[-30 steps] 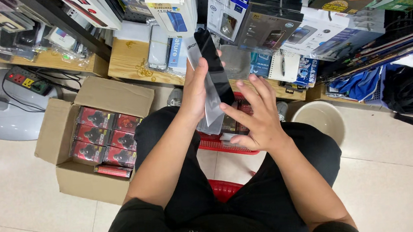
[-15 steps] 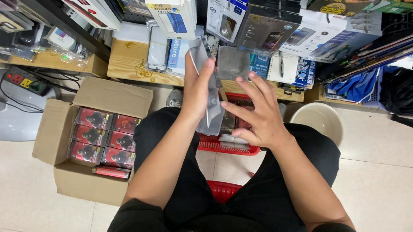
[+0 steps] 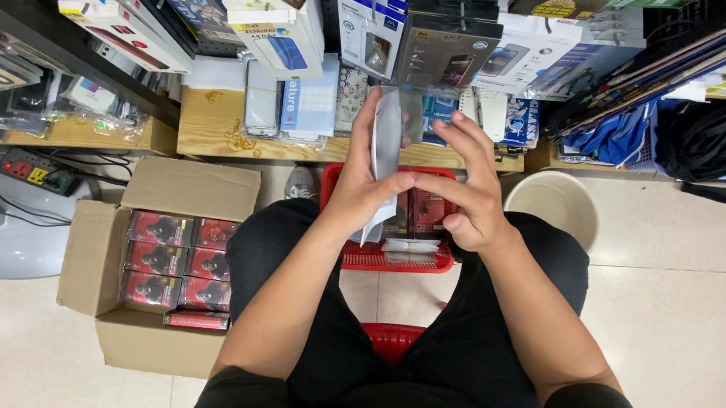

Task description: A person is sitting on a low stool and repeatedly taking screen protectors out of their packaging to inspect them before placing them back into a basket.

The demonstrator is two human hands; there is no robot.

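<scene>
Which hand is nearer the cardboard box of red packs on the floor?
Left. The left hand is raised over the lap, on the side of the cardboard box; the right hand is farther across, beyond the left hand.

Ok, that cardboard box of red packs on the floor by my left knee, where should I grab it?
Take the cardboard box by its two short side walls, coming from above with a hand on each. Its flaps stand open and the red packs lie loose in rows, so holding it low and level probably keeps them from sliding.
</scene>
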